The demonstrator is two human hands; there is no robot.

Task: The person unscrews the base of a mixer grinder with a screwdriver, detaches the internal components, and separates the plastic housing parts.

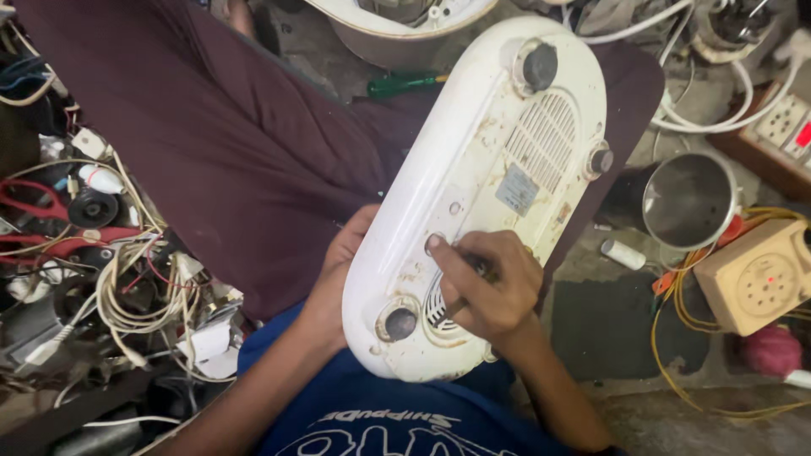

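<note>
A white oval appliance base (pixel 481 177) lies upside down on my lap, its underside up, with round rubber feet, vent slots and a small label. My left hand (pixel 338 262) grips its left edge from beneath and steadies it. My right hand (pixel 486 283) rests on the underside near the lower vent, fingers curled around a small dark tool whose tip sits at a hole in the casing. The tool is mostly hidden by my fingers.
Maroon cloth (pixel 211 143) covers my legs. A tangle of wires and parts (pixel 110 270) lies at left. A green-handled screwdriver (pixel 401 83), a steel cup (pixel 688 201), a beige socket box (pixel 756 274) and a white power strip (pixel 781 122) sit around.
</note>
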